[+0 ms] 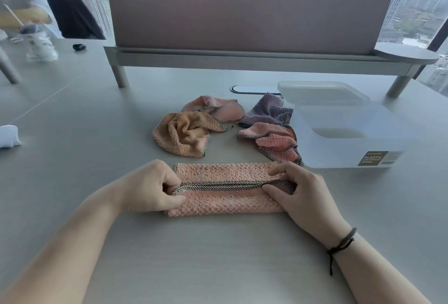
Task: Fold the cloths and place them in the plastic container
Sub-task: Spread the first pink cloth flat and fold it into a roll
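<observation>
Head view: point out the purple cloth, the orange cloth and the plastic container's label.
purple cloth (pixel 268 109): head view, on its bunched middle.
orange cloth (pixel 185 134): head view, on its crumpled centre.
plastic container's label (pixel 371 158): head view, on the dark panel of the front wall.

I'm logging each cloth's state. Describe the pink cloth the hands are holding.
The pink cloth is a nubby, terry-like fabric edged with black-and-white checked trim. It lies flat on the grey table, folded into a long strip, its trimmed edges meeting along the middle. The left hand pinches one end, the right hand the other.
</observation>
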The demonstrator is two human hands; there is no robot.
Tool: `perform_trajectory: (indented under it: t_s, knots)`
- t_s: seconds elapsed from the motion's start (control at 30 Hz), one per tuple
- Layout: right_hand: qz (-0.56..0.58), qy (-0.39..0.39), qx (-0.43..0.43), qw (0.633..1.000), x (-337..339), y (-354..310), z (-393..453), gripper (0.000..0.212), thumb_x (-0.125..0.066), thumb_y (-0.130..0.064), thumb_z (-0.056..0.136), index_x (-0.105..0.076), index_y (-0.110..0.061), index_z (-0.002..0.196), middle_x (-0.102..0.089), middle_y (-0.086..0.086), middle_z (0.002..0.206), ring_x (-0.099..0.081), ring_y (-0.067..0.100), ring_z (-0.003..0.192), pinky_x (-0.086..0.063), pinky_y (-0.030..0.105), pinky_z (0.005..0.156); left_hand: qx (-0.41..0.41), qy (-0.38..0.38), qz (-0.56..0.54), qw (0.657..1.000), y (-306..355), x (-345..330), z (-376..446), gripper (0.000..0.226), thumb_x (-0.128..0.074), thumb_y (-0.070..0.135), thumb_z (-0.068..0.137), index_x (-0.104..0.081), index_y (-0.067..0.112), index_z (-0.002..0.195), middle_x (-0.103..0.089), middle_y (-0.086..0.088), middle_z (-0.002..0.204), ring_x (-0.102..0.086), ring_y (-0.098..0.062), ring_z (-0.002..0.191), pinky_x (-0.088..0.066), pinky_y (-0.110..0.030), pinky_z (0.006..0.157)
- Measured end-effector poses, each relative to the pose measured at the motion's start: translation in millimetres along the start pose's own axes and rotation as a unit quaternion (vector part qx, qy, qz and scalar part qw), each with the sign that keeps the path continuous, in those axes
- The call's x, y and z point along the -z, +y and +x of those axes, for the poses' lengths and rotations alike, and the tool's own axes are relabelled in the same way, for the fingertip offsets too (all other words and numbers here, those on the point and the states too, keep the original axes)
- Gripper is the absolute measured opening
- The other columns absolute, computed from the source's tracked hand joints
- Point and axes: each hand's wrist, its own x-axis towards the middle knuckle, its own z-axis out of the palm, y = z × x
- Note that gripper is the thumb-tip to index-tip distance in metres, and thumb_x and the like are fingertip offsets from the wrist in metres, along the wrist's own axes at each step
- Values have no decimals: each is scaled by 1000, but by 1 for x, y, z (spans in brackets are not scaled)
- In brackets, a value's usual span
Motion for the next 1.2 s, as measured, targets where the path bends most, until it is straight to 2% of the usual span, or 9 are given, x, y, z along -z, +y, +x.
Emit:
perform_trajectory:
  t_s: [0.1, 0.2, 0.37, 0.57, 0.67, 0.77, 0.93, 1.1, 1.2]
  knots:
    - [-17, 2, -10, 1000, 0, -2, 0, 26, -86, -35, 71, -68, -35, 90, -60, -20, 71, -58, 2, 66, -46, 23, 65, -9, 6, -14, 1000, 0, 0, 1, 48, -87, 29, 72, -43, 19, 56, -35, 11, 50, -30, -4, 50, -25, -22, 48]
    - [-34, -6, -12, 999, -3, -3, 1, 27, -84, -38, 72, -67, -34, 92, -63, -17, 72, -58, 5, 65, -52, 30, 67, -12, 37, -21, 999, -2, -1, 4, 47, -78, 51, 75, -51, 16, 59, -41, 10, 50, -33, -4, 50, -28, -22, 48]
    - [-64, 7, 4, 998, -5, -2, 2, 30, -83, -42, 71, -64, -37, 93, -61, -19, 79, -50, 1, 64, -52, 32, 66, -6, 40, 17, 999, -10, -1, 4, 46, -78, 28, 83, -50, 17, 49, -42, 10, 45, -34, -5, 47, -30, -26, 49]
    - [-134, 38, 17, 990, -3, -5, 0, 27, -83, -37, 71, -64, -34, 90, -58, -15, 95, -56, 12, 70, -50, 31, 60, -27, 131, 82, 988, -13, -3, 9, 43, -77, 56, 69, -50, 24, 61, -47, 9, 51, -38, -8, 48, -34, -26, 49]
    - [-114, 33, 22, 993, -3, -3, -3, 23, -84, -31, 71, -66, -33, 86, -59, -16, 85, -53, 7, 65, -52, 32, 60, -61, 179, 79, 979, -13, -4, 12, 35, -72, 65, 69, -59, 33, 74, -60, 12, 72, -58, -8, 68, -42, -18, 59]
    - [-84, 23, 12, 996, -4, 2, -3, 21, -81, -32, 74, -67, -34, 90, -58, -19, 85, -48, -4, 64, -49, 29, 63, -93, 144, 78, 982, -12, -8, 15, 37, -67, 71, 72, -68, 37, 89, -62, 17, 88, -61, -5, 90, -44, -15, 75]
    - [-33, -12, 21, 999, -2, 4, -2, 34, -68, 4, 73, -67, -28, 86, -60, -15, 79, -54, 10, 67, -40, 12, 61, -100, 151, 109, 977, -16, -13, 18, 41, -65, 73, 72, -63, 32, 69, -59, 19, 82, -57, -3, 87, -44, -17, 77]
    - [-28, -26, 19, 999, -1, 2, -2, 33, -64, 4, 67, -63, -26, 80, -59, -11, 73, -54, 5, 70, -37, 8, 60, -92, 173, 90, 976, -20, -13, 18, 51, -63, 69, 74, -56, 22, 55, -56, 15, 74, -55, -4, 77, -37, -8, 65]
    - [-63, -37, 23, 997, -1, 1, -2, 28, -63, -1, 69, -62, -27, 81, -57, -11, 75, -54, 7, 69, -44, 17, 62, -82, 187, 151, 967, -22, -13, 18, 56, -57, 75, 74, -54, 23, 54, -55, 17, 70, -51, -1, 75, -35, -11, 66]
